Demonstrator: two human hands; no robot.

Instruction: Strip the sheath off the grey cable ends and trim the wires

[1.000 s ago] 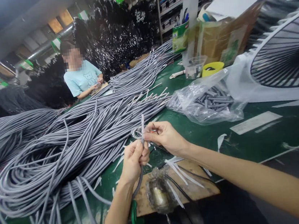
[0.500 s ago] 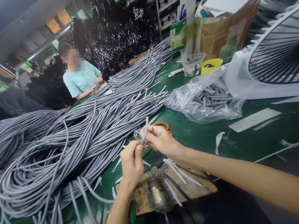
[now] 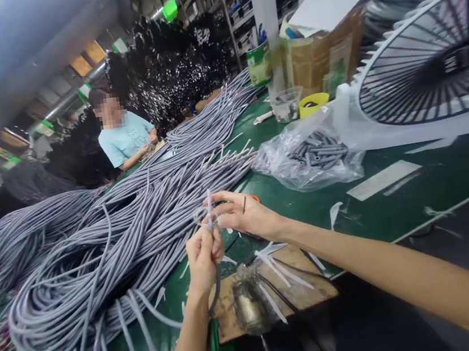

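Observation:
My left hand is closed around a grey cable whose end sticks up above the fist. My right hand pinches the same cable end just above the left hand, fingers curled, with a thin dark strip between two of them. Both hands hover over the green table, above a wooden block that carries a small metal fixture. The cable trails down from my left hand past the block.
A big heap of grey cables covers the table's left half. A clear bag of short grey tubes lies at the right, a white fan guard behind it. A cardboard box, yellow cup and a seated person are beyond.
The view has swung slightly, shifting things leftward. My hands stay on the cable end; the right hand's fingers have spread a little along it.

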